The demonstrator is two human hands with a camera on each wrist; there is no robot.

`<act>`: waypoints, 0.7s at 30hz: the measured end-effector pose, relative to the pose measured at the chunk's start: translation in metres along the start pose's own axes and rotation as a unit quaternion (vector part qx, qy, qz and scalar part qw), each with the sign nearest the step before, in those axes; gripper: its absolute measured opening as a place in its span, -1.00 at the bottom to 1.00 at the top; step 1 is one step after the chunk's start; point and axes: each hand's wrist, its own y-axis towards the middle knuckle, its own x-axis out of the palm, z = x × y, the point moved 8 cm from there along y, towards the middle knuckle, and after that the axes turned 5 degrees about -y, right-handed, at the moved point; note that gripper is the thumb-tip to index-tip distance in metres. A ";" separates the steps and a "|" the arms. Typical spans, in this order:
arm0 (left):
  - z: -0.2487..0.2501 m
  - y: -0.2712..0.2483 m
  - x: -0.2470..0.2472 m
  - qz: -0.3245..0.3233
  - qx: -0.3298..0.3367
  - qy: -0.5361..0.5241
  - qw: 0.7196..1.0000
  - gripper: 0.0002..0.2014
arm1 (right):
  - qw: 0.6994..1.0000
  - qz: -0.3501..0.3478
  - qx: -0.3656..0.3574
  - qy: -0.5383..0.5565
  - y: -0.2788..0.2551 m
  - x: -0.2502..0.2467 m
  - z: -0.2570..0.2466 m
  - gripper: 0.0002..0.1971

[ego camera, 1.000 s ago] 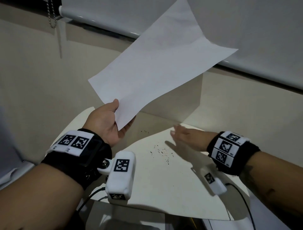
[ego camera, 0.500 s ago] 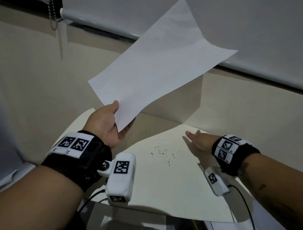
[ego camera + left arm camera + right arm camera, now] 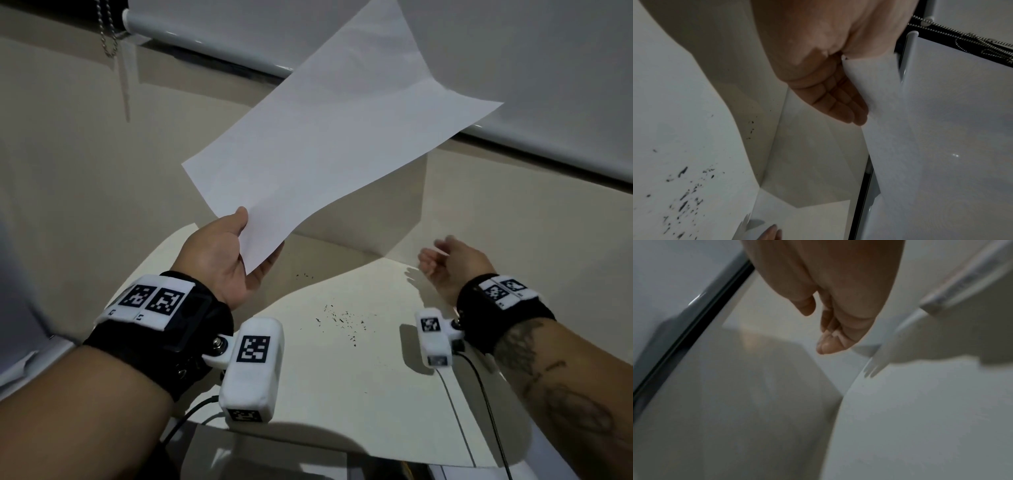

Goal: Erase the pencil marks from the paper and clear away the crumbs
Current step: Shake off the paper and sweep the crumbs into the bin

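the left hand (image 3: 222, 260) pinches the sheet of paper (image 3: 329, 144) by its near corner, held in the air, long axis running toward 1 o'clock. the right hand (image 3: 452, 263) hangs loosely curled, holding nothing, at 3 o'clock of the eraser crumbs (image 3: 339, 318) on the white table (image 3: 359, 394).

Left hand (image 3: 222, 253) pinching, right hand (image 3: 452, 263) loosely curled

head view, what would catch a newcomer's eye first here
A white sheet of paper held up in the air, pinched at its near corner by the left hand. Below it, dark crumbs lie scattered on the white table, with the empty right hand hanging just beyond them.
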 end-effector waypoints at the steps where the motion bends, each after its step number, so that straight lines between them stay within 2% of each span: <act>1: 0.001 0.000 0.001 0.002 0.001 0.003 1.000 -0.78 | 0.998 0.018 0.028 0.050 0.010 -0.008 0.006 -0.73; 4: 0.002 0.000 0.002 0.002 0.003 0.007 1.000 -0.80 | 0.992 0.030 0.082 0.091 0.024 -0.017 0.029 -0.63; 7: 0.001 0.001 0.002 0.000 0.003 0.010 1.000 -0.79 | 0.992 0.038 0.076 0.091 0.024 -0.015 0.044 -0.48; 9: 0.001 0.001 0.002 0.003 0.005 0.011 1.000 -0.79 | 0.991 -0.010 0.096 0.090 0.010 0.002 0.055 -0.54; 12: 0.002 0.002 0.003 -0.004 0.007 0.010 1.000 -0.78 | 0.974 -0.138 0.161 0.083 -0.028 0.039 0.070 -0.56; 14: 0.003 0.002 0.003 -0.006 0.010 0.009 1.000 -0.78 | 0.966 -0.172 0.152 0.116 -0.037 0.046 0.064 -0.54; 17: 0.005 0.003 0.002 -0.009 0.013 0.005 1.000 -0.75 | 0.984 -0.080 0.074 0.138 -0.012 0.023 0.044 -0.61; 19: 0.005 0.003 0.003 -0.011 0.010 0.003 1.000 -0.75 | 0.992 -0.034 0.068 0.096 -0.004 0.014 0.044 -0.62; 21: 0.004 0.002 0.004 -0.012 0.009 0.006 1.000 -0.75 | 0.991 -0.039 0.091 0.087 -0.006 0.019 0.057 -0.62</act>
